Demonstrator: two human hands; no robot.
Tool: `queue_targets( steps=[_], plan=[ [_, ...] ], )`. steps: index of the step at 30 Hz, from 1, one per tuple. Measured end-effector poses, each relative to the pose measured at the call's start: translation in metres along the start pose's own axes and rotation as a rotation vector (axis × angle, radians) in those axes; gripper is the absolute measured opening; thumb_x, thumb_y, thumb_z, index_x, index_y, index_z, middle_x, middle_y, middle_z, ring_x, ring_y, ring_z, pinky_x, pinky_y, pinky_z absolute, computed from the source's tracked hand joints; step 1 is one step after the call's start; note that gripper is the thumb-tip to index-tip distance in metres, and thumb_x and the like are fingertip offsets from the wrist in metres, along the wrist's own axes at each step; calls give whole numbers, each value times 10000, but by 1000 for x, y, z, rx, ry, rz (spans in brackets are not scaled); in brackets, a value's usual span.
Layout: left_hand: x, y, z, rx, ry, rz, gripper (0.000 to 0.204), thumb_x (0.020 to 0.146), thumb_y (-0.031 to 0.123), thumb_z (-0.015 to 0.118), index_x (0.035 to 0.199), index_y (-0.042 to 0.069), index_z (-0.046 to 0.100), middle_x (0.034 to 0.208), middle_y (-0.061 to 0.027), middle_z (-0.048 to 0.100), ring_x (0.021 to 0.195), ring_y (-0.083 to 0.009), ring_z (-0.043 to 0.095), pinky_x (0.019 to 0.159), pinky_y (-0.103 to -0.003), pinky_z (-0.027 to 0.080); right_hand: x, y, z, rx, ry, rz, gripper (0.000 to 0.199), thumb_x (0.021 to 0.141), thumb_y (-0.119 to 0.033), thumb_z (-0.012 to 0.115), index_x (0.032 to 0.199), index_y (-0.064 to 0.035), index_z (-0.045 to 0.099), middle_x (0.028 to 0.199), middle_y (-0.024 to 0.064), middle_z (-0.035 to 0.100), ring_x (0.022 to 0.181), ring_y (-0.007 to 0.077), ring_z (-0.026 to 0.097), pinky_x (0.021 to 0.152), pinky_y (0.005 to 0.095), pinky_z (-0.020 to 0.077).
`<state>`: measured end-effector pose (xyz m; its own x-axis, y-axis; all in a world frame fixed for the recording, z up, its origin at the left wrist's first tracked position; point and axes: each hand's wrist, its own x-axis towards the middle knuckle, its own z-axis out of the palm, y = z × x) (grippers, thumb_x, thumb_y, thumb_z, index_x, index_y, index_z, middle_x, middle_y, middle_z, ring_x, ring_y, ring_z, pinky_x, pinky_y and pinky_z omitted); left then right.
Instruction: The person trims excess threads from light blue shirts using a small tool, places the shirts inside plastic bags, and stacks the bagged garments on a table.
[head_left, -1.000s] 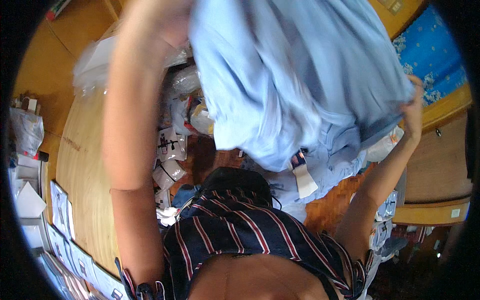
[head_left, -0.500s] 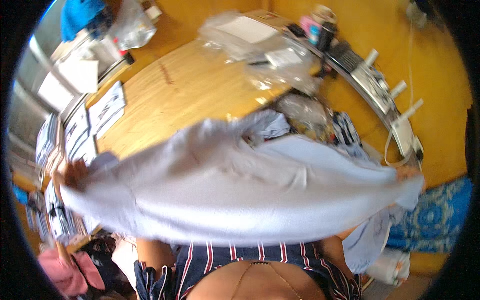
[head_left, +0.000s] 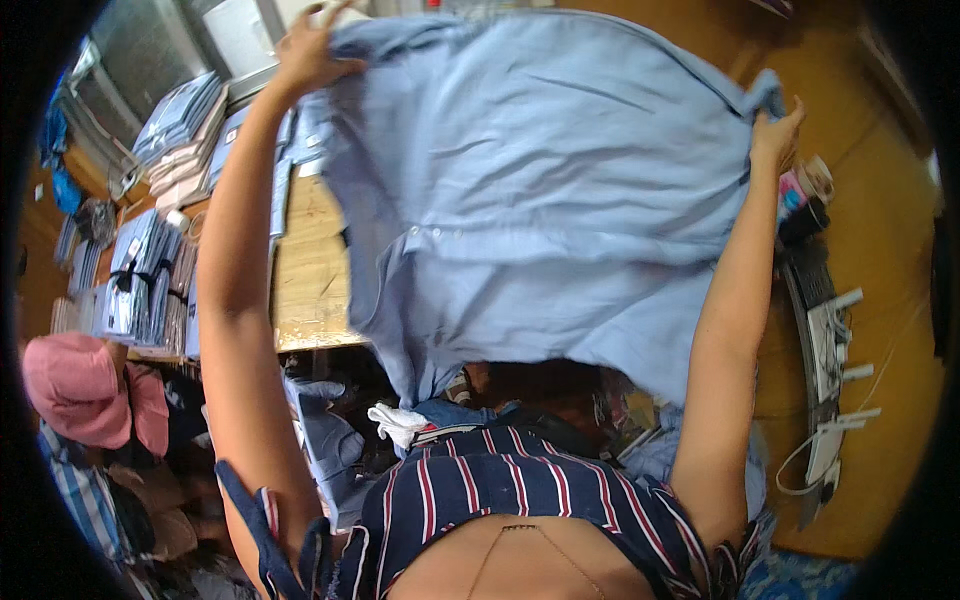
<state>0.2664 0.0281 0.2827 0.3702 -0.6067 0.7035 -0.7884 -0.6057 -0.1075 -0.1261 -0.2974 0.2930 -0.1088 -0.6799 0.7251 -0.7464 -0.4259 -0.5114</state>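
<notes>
A light-blue shirt [head_left: 540,170] is spread wide in front of me, with a row of small pale buttons near its middle. Its lower edge hangs loose over the table's near edge. Both my arms are stretched far forward and apart. At the shirt's upper left corner, my left hand [head_left: 308,58] grips the cloth, thumb lying along it and fingers partly out of sight. On the other side, my right hand [head_left: 778,138] is closed round a bunched corner of the same shirt.
Stacks of folded shirts [head_left: 185,125] line the left side by the window. The wooden table [head_left: 310,265] shows under the shirt's left edge. At right stand a dark cup [head_left: 803,220] and a power strip [head_left: 825,400] with plugs. Someone in a pink hat [head_left: 75,390] is at lower left.
Both hands have risen and moved forward, lifting the shirt from a low, slack stretch near my body to a broad spread over the table. My view has also shifted.
</notes>
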Motion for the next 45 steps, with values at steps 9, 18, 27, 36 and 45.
queue_targets(
  steps=[9, 18, 27, 36, 45],
  plan=[
    [-266, 52, 114, -270, -628, -174, 509, 797, 469, 461, 1243, 234, 388, 1276, -97, 368, 1220, -292, 285, 901, -606, 225, -267, 39, 123, -139, -1040, -394, 541, 807, -410, 486, 1300, -292, 299, 1393, 65, 197, 1277, 298, 169, 924, 609, 183],
    [-276, -25, 136, -355, -665, -442, 501, 738, 351, 584, 1209, 262, 441, 1353, -89, 275, 1266, -314, 184, 967, -580, 133, -197, 133, 184, -561, -951, -137, 427, 850, -430, 370, 1250, -282, 386, 1362, 19, 276, 1241, 292, 259, 892, 627, 221],
    [-231, 59, 115, -631, -421, -150, 356, 708, 221, 624, 1036, 94, 568, 1108, -143, 497, 1086, -280, 417, 914, -423, 291, -324, -66, 160, 695, -1168, -376, 141, 758, -52, 541, 878, -9, 599, 873, 146, 601, 793, 282, 579, 719, 316, 447],
    [-288, 7, 145, 46, 87, -680, 425, 736, 180, 566, 1118, 13, 484, 1083, -187, 509, 1019, -345, 452, 889, -438, 331, -264, 47, 136, 435, -837, -330, 150, 751, -15, 496, 845, -31, 611, 857, 116, 605, 800, 286, 572, 698, 336, 453],
    [-278, 123, 104, -144, -733, -274, 499, 808, 256, 497, 1284, 196, 359, 1370, -65, 262, 1271, -266, 206, 1007, -478, 113, -85, 285, 163, -111, -540, -186, 272, 683, 22, 510, 929, -41, 608, 969, 143, 588, 876, 309, 552, 776, 358, 426]
  ],
)
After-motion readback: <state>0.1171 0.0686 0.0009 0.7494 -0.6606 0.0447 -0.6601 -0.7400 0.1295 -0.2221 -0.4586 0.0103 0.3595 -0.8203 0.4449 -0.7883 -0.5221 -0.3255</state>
